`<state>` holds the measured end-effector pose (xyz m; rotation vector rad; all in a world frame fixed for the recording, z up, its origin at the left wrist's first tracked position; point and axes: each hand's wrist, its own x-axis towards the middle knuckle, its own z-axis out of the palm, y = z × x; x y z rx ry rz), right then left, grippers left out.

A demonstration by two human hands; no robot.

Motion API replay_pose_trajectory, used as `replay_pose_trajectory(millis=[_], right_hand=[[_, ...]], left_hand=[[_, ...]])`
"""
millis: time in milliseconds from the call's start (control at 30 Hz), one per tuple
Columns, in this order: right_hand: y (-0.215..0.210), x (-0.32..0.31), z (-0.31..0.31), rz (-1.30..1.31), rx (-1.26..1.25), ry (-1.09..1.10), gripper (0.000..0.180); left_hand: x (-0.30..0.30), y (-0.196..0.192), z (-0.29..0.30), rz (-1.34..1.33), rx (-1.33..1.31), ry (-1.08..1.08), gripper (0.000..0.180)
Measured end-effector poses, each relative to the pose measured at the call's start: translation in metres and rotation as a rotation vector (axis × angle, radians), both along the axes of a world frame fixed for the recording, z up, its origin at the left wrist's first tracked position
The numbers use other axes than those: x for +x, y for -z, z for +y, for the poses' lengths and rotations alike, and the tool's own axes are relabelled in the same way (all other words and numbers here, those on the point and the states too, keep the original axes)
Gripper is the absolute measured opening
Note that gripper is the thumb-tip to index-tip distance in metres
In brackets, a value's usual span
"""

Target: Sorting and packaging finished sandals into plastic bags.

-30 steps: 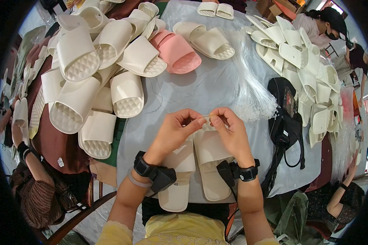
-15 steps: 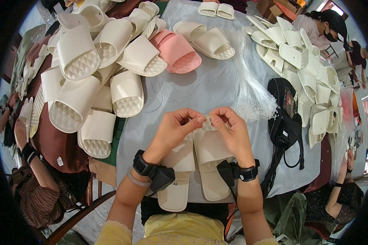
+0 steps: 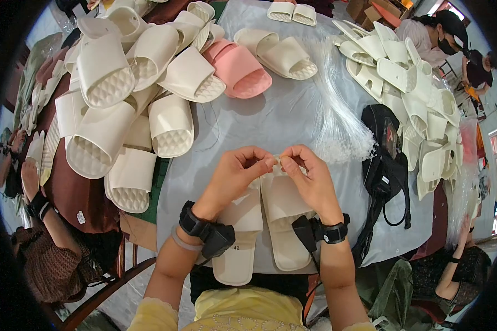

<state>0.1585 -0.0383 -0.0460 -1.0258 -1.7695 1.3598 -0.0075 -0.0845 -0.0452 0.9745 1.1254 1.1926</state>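
Observation:
A pair of beige slide slippers lies in front of me, the left slipper (image 3: pixel 235 258) and the right slipper (image 3: pixel 287 243) side by side, heels toward me. Over their toe ends, my left hand (image 3: pixel 240 171) is closed in a pinch, thumb against fingertips. Close beside it, my right hand (image 3: pixel 310 175) pinches too, its fingertips almost meeting the left ones. Whatever they hold is too small and fine to make out. Both wrists wear black straps with a dark box. Parts of the slippers' straps are covered by my hands.
Left of me rises a heap of cream slippers (image 3: pixel 102 74), with a pink pair (image 3: pixel 240 71) beside it. A bundle of clear plastic strands (image 3: pixel 339 118) and a black bag (image 3: pixel 382 154) lie to the right, before another slipper pile (image 3: pixel 417 94). Other people sit at both sides.
My fingertips have shifted very slightly at the toe ends, still pinched. The slippers in front of me stay in place. People at the sides have moved a little.

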Motion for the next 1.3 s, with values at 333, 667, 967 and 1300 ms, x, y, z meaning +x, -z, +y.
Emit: replay_pose_trajectory(millis=[333,667,967,1300], right_hand=[[0.0007,-0.0018,-0.0013,-0.027,0.099,-0.02,0.018],[-0.0028,-0.0027,-0.002,0.144,-0.109,0.04,0.016],[-0.0031,-0.0006,-0.0013,0.111,-0.116,-0.008,0.016],[-0.0004,-0.0002,-0.0001,0.147,-0.123,0.007,0.019]], left_hand=[[-0.0004,-0.0042,-0.001,0.009,-0.005,0.018,0.015],[-0.0007,-0.0025,-0.0009,-0.006,-0.007,-0.005,0.016],[0.0006,-0.0025,-0.0004,-0.024,0.008,0.016,0.017],[0.0002,0.0003,0.0005,-0.01,-0.006,-0.001,0.017]])
